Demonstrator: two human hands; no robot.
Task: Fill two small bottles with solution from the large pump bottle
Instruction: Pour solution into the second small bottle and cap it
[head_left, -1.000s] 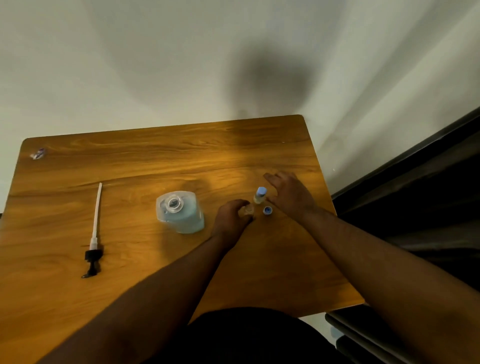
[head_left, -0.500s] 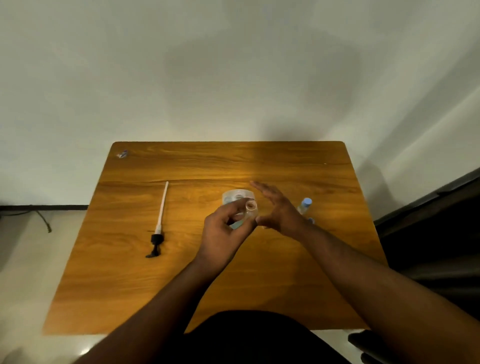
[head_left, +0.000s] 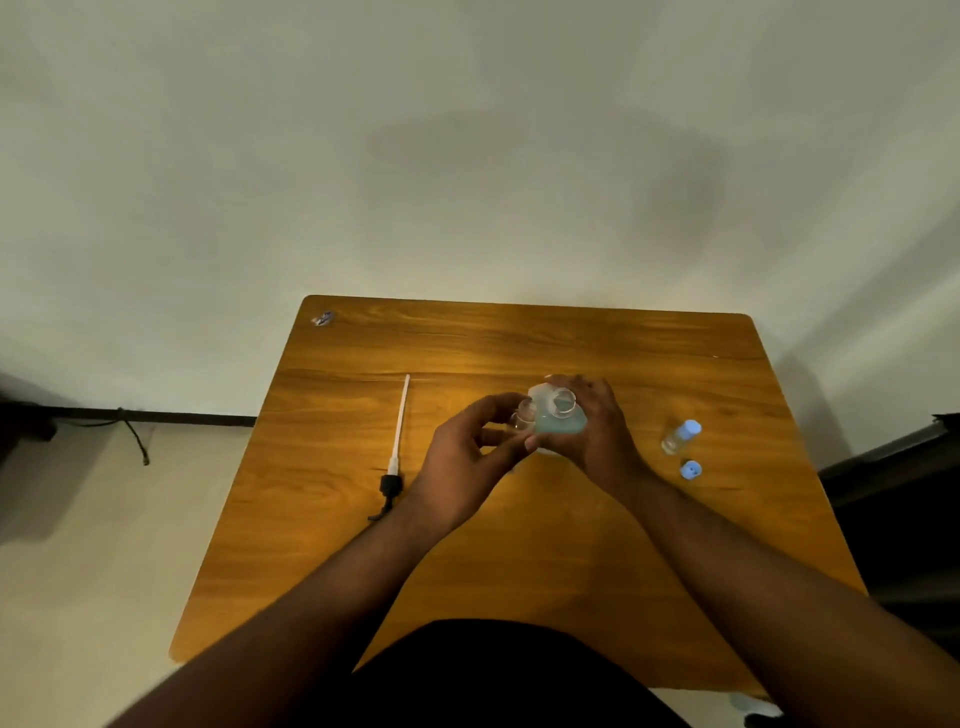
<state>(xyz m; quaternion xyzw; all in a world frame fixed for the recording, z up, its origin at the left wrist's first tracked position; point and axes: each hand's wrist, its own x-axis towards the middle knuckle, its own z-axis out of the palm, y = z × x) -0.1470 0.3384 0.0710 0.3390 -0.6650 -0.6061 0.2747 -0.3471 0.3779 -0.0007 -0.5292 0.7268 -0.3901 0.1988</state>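
Wood-grain brown covers the table (head_left: 519, 545), and both hands meet above its middle. The left hand (head_left: 462, 462) pinches a small open bottle (head_left: 523, 415) between thumb and fingers, its clear mouth turned up and a little toward the right hand. The right hand (head_left: 597, 431) wraps around the large bottle (head_left: 558, 415) from its far and right sides, fingers curled over the back. That bottle is translucent, holds pale blue liquid, and has an open neck with no pump on it. It leans toward the left hand, so that its neck sits just beside the mouth of the small open bottle; whether the two rims touch cannot be told. Whether the large bottle's base rests on the table or is lifted is hidden by the hands.

To the right of the right hand, a second small bottle (head_left: 680, 437) stands on the table with a light blue cap on. A loose blue cap (head_left: 690, 470) lies just beside it, nearer the person. To the left of the left hand, the pump (head_left: 397, 441) lies flat, its long white tube pointing away from the person and its black head nearest them. Far beyond the left hand, near the table's far left corner, lies a small scrap (head_left: 322, 318) too blurred to identify.
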